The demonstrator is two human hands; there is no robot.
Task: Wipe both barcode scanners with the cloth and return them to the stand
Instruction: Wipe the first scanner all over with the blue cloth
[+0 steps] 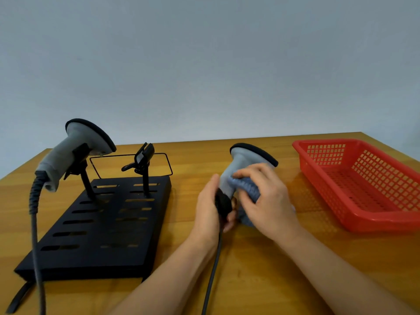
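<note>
The cable trailing toward the camera could snag and tug the scanner loose while it is rubbed. The left hand curls round its black handle end, above the table; the right hand presses the blue cloth against its grey neck. The second scanner sits on the stand

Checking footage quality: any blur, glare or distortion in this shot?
Head view: right hand and cloth slightly motion-blurred; table edges bowed by the wide lens; soft sheen beside the red basket; even lighting, faint shadows.
</note>
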